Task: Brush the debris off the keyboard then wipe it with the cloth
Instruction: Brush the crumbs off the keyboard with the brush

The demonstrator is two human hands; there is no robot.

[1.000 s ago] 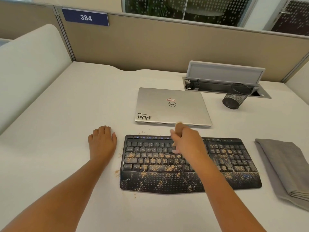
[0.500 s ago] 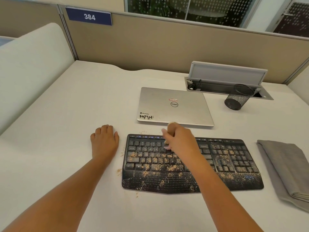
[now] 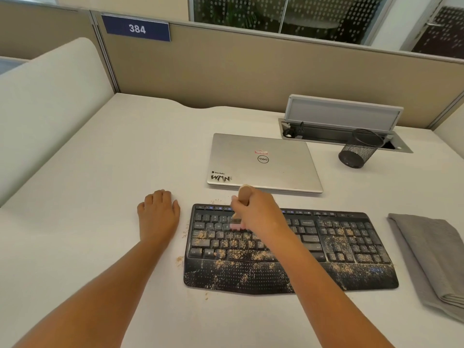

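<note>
Right hand (image 3: 258,212) gripping the brush (image 3: 243,197) at frame centre should sweep lightly leftward across the keyboard (image 3: 351,247), left hand (image 3: 158,214) resting flat.

Black keyboard (image 3: 351,249), tan debris (image 3: 241,254); grey cloth (image 3: 431,249); brush (image 3: 244,194) seemingly wooden-brown.

You are working under soft, even overhead light, with only faint shadows lying beneath your forearms. The brush (image 3: 237,225) bristles are smearing into motion blur, and the partition (image 3: 251,71) is bowing at the wide-angle edges.
</note>
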